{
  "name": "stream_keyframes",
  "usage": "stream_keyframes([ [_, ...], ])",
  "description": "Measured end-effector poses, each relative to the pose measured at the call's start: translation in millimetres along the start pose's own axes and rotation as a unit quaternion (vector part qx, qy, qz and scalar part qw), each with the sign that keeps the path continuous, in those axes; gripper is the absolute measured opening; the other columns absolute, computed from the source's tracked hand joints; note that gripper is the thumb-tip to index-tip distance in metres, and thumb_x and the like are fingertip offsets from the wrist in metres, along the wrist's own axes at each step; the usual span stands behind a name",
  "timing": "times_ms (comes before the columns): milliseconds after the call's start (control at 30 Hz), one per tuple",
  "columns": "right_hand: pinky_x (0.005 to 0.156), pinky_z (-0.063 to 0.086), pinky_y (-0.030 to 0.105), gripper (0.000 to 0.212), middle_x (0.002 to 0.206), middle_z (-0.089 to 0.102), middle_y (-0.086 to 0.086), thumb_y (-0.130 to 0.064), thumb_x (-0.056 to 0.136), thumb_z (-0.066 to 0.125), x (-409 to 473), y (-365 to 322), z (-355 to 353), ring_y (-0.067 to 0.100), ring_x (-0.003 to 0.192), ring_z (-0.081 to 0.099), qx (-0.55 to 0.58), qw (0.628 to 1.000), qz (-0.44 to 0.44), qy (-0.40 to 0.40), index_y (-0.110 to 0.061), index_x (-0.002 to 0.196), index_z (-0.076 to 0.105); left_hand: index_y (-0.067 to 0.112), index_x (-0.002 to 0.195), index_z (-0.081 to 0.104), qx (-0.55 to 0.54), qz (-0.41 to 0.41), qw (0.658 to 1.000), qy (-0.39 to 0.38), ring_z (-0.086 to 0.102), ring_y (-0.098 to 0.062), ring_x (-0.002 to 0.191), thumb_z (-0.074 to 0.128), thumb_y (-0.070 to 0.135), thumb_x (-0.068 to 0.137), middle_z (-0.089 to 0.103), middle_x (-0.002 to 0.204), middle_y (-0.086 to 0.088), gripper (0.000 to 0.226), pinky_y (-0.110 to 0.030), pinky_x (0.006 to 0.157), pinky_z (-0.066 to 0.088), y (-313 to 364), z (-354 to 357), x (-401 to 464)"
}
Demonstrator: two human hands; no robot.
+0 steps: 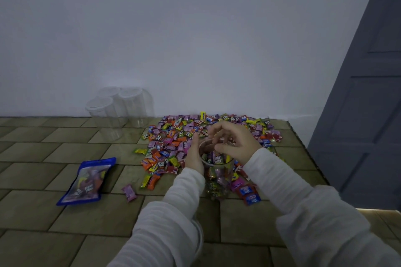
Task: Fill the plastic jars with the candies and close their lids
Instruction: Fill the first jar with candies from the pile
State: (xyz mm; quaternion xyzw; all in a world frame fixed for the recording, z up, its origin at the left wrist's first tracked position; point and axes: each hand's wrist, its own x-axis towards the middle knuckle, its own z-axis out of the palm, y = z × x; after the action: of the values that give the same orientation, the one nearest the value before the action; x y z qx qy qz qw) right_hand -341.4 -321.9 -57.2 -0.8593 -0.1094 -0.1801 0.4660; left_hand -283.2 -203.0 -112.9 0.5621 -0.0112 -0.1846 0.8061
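Candies (173,143) lie in a big bright heap on the bench (65,151), close to the white wall (173,28). One clear jar (217,175) stands at the near edge of the heap, and it is almost full of candies. Its top has no lid on it. The left hand (194,156) holds the side of the jar, with the fingers pointing up along the wall of the jar. The right hand (233,143) is over the mouth of the jar with its fingers bent down into it. I cannot tell if the right hand holds a candy. Both hands are close together at the jar. Both arms have white sleeves.

Three empty jars (117,110) stand together by the wall, well to the left of the heap. A blue candy bag (87,182) lies flat on the bench, left of the jar. One pink candy (129,192) lies alone between the bag and the jar. A grey door (368,93) is on the right.
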Motion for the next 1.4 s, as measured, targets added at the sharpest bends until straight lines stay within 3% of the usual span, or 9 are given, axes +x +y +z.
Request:
stream_keyframes([
  [200, 0.069, 0.048, 0.014, 0.023, 0.094, 0.064, -0.002, 0.002, 0.084, 0.058, 2.2, -19.2, 11.6, 0.005, 0.085, 0.060, -0.054, 0.996, -0.025, 0.059, -0.016, 0.096, 0.064, 0.010, 0.108, 0.069, 0.039, -0.016, 0.998, -0.044, 0.062, -0.025, 0.108, 0.041, 0.054, 0.093, 0.070, 0.108, -0.012, 0.053, -0.043, 0.100, 0.045, 7.1, -1.6, -3.9],
  [367, 0.068, 0.049, 0.020, 0.014, 0.092, 0.063, 0.000, -0.009, 0.085, 0.058, 13.3, -52.4, 50.3, 0.013, 0.080, 0.059, -0.058, 0.992, -0.063, 0.092, -0.015, 0.095, 0.065, 0.018, 0.096, 0.066, 0.208, 0.044, 0.977, -0.028, 0.065, -0.018, 0.088, 0.047, 0.026, 0.095, 0.067, 0.084, 0.002, 0.022, -0.029, 0.075, 0.053, 16.7, -39.5, -3.8],
  [500, 0.068, 0.045, 0.013, 0.011, 0.091, 0.059, -0.001, -0.010, 0.086, 0.059, 28.9, -61.6, 94.3, 0.012, 0.082, 0.056, -0.074, 0.996, -0.035, 0.029, -0.014, 0.095, 0.064, 0.018, 0.109, 0.055, 0.379, 0.069, 0.923, 0.016, 0.063, -0.002, 0.081, 0.053, 0.007, 0.093, 0.060, 0.091, 0.004, 0.020, -0.008, 0.068, 0.047, 17.2, -90.3, 3.8],
  [567, 0.073, 0.049, 0.023, 0.011, 0.092, 0.058, -0.001, -0.012, 0.087, 0.058, 44.0, -53.0, 115.7, 0.013, 0.083, 0.055, -0.096, 0.995, -0.002, 0.006, -0.014, 0.096, 0.063, 0.021, 0.108, 0.061, 0.448, 0.085, 0.888, 0.063, 0.060, -0.021, 0.100, 0.063, 0.025, 0.082, 0.062, 0.104, -0.006, 0.027, -0.029, 0.087, 0.049, 17.3, -114.7, 15.2],
  [633, 0.079, 0.050, 0.034, 0.012, 0.094, 0.059, 0.000, -0.014, 0.086, 0.057, 62.9, -39.5, 134.3, 0.015, 0.085, 0.055, -0.114, 0.993, 0.033, -0.009, -0.014, 0.096, 0.063, 0.031, 0.105, 0.063, 0.455, 0.067, 0.882, 0.105, 0.056, -0.023, 0.104, 0.060, 0.042, 0.071, 0.060, 0.111, -0.003, 0.035, -0.047, 0.092, 0.048, 16.3, -138.5, 30.2],
  [767, 0.082, 0.050, 0.036, 0.012, 0.096, 0.058, 0.000, -0.017, 0.086, 0.055, 101.5, -13.1, 162.8, 0.016, 0.086, 0.055, -0.153, 0.981, 0.114, -0.030, -0.017, 0.095, 0.062, 0.030, 0.120, 0.055, 0.527, 0.038, 0.835, 0.154, 0.044, -0.021, 0.119, 0.058, 0.036, 0.086, 0.045, 0.129, 0.001, 0.035, -0.043, 0.103, 0.040, 34.9, -158.6, 38.7],
  [1033, 0.096, 0.040, 0.040, 0.020, 0.113, 0.053, 0.000, -0.023, 0.088, 0.049, 177.7, 38.5, 201.8, 0.023, 0.107, 0.052, -0.281, 0.933, 0.217, -0.060, -0.028, 0.104, 0.061, 0.029, 0.139, 0.034, 0.651, 0.021, 0.753, 0.092, 0.026, -0.024, 0.135, 0.053, 0.047, 0.087, 0.029, 0.147, -0.004, 0.059, -0.041, 0.110, 0.026, 44.1, -179.3, 80.0],
  [1233, 0.106, 0.031, 0.045, 0.043, 0.142, 0.037, 0.004, -0.042, 0.095, 0.042, 211.5, 83.6, 222.5, 0.026, 0.131, 0.034, -0.374, 0.912, 0.145, -0.084, -0.022, 0.132, 0.046, 0.030, 0.138, 0.031, 0.695, 0.023, 0.718, 0.040, 0.031, -0.025, 0.131, 0.046, 0.067, 0.079, 0.031, 0.144, -0.005, 0.071, -0.043, 0.107, 0.026, 38.0, -182.8, 109.2],
  [1400, 0.111, 0.020, 0.048, 0.050, 0.155, 0.020, 0.000, -0.049, 0.097, 0.038, 236.8, 106.7, 228.4, 0.023, 0.144, 0.012, -0.427, 0.879, 0.079, -0.196, -0.035, 0.144, 0.033, 0.027, 0.145, 0.020, 0.729, 0.059, 0.681, -0.027, 0.028, -0.028, 0.132, 0.042, 0.066, 0.082, 0.023, 0.149, -0.007, 0.077, -0.045, 0.107, 0.025, 32.5, -187.1, 127.0],
])
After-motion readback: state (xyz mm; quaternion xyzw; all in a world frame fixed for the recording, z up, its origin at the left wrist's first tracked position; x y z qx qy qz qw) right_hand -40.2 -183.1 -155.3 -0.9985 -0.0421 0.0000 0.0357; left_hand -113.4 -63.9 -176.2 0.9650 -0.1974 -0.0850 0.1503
